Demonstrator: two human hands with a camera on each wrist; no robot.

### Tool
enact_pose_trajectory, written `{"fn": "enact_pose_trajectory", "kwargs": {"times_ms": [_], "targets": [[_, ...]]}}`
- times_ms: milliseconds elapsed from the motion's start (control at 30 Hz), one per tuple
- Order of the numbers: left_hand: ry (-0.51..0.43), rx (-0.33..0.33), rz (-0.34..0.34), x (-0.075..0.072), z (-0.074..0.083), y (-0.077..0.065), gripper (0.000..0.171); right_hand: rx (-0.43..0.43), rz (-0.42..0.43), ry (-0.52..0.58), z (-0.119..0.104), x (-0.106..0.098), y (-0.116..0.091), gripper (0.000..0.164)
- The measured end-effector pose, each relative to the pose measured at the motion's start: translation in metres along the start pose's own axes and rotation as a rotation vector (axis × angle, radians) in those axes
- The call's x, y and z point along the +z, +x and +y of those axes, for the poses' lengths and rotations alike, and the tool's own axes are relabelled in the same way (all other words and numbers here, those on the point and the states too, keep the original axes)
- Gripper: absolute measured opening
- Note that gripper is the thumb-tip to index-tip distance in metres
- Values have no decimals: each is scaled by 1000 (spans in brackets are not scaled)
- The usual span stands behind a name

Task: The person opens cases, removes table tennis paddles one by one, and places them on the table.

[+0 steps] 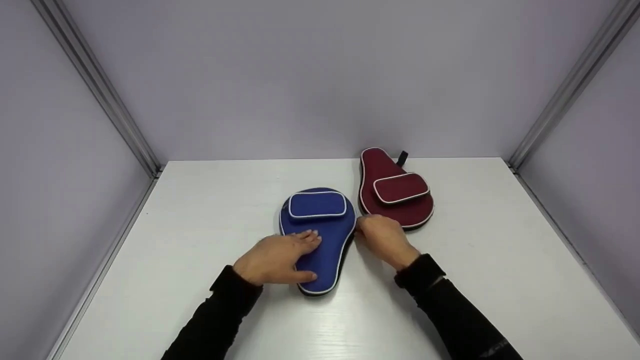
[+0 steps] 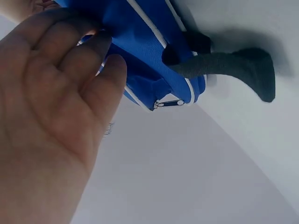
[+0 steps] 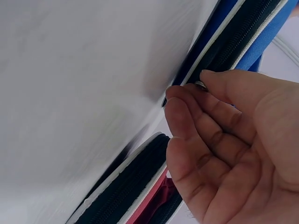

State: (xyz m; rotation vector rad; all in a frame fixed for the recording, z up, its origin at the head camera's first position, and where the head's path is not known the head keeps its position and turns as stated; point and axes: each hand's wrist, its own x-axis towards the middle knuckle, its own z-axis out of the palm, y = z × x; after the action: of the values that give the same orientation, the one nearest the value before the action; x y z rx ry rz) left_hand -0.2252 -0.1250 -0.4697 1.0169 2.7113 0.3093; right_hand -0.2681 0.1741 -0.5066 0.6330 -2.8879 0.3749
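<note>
A blue table tennis bat case [image 1: 327, 250] with white piping lies on the table, its narrow end toward me and its small front pocket [image 1: 317, 204] at the wide end. My left hand [image 1: 277, 257] rests on it with fingers spread across the front. At the case's right side, my right hand [image 1: 382, 237] pinches the zipper pull [image 3: 201, 85] between thumb and fingertips, mostly hidden by them. In the right wrist view the closed zipper teeth [image 3: 243, 35] run along the dark side band. A dark strap [image 2: 224, 64] sticks out from the blue case in the left wrist view.
A dark red bat case [image 1: 400, 212] of the same shape lies just beyond my right hand, narrow end toward the back wall, with a black loop [image 1: 402, 158] beside it. Pale panels enclose the white table [image 1: 210, 200] at the back and both sides.
</note>
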Motion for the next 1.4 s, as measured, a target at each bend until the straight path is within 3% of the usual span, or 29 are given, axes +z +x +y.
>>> {"fn": "enact_pose_trajectory", "kwargs": {"times_ms": [400, 600, 633, 733, 833, 867, 1033, 1400], "targets": [[154, 67, 49, 3, 2, 4, 98, -39, 21, -8, 0, -1, 1, 10], [61, 122, 24, 12, 0, 8, 108, -58, 10, -1, -3, 1, 1, 10], [55, 145, 33, 22, -8, 13, 113, -65, 10, -2, -4, 1, 0, 10], [10, 155, 33, 23, -8, 12, 117, -86, 16, -6, -6, 1, 0, 10], [6, 134, 34, 25, -8, 13, 117, -100, 17, -12, -6, 0, 0, 11], [-12, 107, 23, 16, 0, 9, 114, -103, 14, -13, -7, 0, 0, 11], [-8, 46, 22, 17, 0, 12, 112, -110, -10, -18, -9, -1, 1, 9], [-54, -10, 57, 19, 2, 16, 113, -132, -42, -28, -11, -2, 0, 5]]}}
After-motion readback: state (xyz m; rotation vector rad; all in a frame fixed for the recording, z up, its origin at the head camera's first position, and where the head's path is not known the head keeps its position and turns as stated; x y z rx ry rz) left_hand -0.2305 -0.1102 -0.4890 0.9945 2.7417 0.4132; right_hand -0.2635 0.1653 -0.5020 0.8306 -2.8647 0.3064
